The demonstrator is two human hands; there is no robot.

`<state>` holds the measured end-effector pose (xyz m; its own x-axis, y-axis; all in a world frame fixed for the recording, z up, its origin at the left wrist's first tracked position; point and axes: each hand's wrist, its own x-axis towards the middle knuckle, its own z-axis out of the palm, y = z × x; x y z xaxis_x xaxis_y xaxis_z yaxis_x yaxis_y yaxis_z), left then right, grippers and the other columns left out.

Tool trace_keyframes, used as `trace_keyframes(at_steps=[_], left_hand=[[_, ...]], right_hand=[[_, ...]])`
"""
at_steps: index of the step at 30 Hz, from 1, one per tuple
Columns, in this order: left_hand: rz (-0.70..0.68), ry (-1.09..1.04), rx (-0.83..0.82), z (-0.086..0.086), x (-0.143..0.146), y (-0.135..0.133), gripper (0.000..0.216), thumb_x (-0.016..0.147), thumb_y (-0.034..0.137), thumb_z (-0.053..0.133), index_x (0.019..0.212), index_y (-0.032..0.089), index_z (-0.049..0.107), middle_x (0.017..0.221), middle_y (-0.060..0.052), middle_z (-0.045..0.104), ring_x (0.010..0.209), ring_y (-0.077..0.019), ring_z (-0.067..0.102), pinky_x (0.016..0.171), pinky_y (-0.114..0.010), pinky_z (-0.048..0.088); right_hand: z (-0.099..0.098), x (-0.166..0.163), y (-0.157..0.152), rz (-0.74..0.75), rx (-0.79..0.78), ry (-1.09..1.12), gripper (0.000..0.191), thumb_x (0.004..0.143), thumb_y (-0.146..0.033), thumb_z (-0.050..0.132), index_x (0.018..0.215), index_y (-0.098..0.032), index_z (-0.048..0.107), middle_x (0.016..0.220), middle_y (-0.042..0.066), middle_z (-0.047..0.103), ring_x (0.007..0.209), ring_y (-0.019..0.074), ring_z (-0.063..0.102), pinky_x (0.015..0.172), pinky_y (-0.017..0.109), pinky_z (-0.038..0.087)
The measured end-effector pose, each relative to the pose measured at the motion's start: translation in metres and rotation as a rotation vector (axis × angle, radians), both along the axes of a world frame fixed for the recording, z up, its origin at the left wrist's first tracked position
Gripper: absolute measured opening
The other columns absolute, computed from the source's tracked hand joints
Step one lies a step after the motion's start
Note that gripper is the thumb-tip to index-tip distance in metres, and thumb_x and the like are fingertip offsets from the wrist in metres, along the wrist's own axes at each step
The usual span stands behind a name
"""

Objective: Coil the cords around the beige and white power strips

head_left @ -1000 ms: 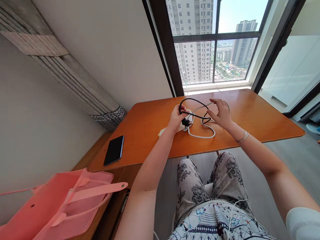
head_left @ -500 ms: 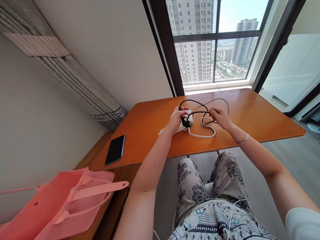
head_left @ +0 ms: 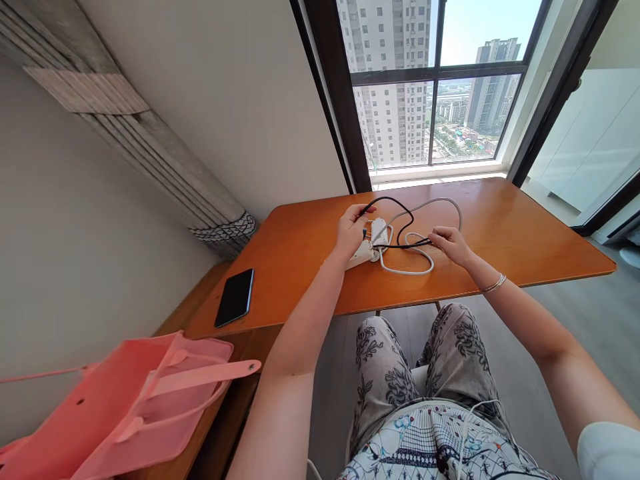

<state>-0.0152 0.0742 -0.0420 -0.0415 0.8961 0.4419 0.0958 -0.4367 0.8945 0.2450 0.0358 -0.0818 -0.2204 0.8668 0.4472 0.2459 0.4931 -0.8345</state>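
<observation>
A black cable (head_left: pixel 400 247) runs in a loop between my two hands above the table. My left hand (head_left: pixel 351 230) is closed around one part of it, and the back of the hand hides the cable's end. With thumb and fingertips pinched, my right hand (head_left: pixel 450 244) grips the cable farther right. Under and beside my left hand lies a white power strip (head_left: pixel 379 231), partly covered by the hand and cable. A white cable (head_left: pixel 407 272) curls from it across the tabletop, passing near my right hand.
The brown wooden table (head_left: pixel 530 233) reaches to the window. A dark phone (head_left: pixel 235 298) lies at its left side. A pink open bag (head_left: pixel 125 400) rests at lower left, its strap sticking out toward my left arm. A gathered curtain (head_left: pixel 200 180) hangs along the wall.
My left hand has risen slightly, and the black plug seen at the power strip is now out of sight there. My right hand has shifted down and right with the black cable.
</observation>
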Motion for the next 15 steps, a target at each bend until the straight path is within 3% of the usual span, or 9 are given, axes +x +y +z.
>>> trace_keyframes(at_steps=[7,11,15], left_hand=[[-0.234,0.163,0.151,-0.005,0.029,-0.001,0.018,0.084,0.027,0.060,0.093,0.022,0.075,0.104,-0.006,0.069,0.103,-0.0212,0.062,0.094,-0.034,0.047],[-0.407,0.379,0.107,-0.007,0.042,-0.001,0.017,0.082,0.027,0.063,0.091,0.022,0.077,0.103,-0.007,0.068,0.103,-0.0223,0.061,0.093,-0.035,0.048],[-0.351,0.593,0.067,-0.014,0.043,0.006,0.013,0.072,0.021,0.069,0.080,0.024,0.078,0.090,-0.005,0.067,0.091,-0.0220,0.061,0.089,-0.035,0.049]], right_hand=[[0.002,-0.006,-0.017,0.172,0.113,-0.149,0.044,0.088,-0.055,0.057,0.062,-0.019,0.052,0.060,-0.003,0.046,0.059,0.0115,0.039,0.058,0.028,0.030],[-0.003,-0.010,-0.027,0.239,0.213,-0.300,0.037,0.090,-0.047,0.058,0.067,-0.019,0.057,0.061,-0.001,0.053,0.060,0.0126,0.045,0.058,0.027,0.032],[-0.006,-0.015,-0.038,0.249,0.328,-0.427,0.035,0.092,-0.046,0.058,0.070,-0.019,0.059,0.060,-0.001,0.052,0.059,0.0127,0.045,0.059,0.027,0.032]])
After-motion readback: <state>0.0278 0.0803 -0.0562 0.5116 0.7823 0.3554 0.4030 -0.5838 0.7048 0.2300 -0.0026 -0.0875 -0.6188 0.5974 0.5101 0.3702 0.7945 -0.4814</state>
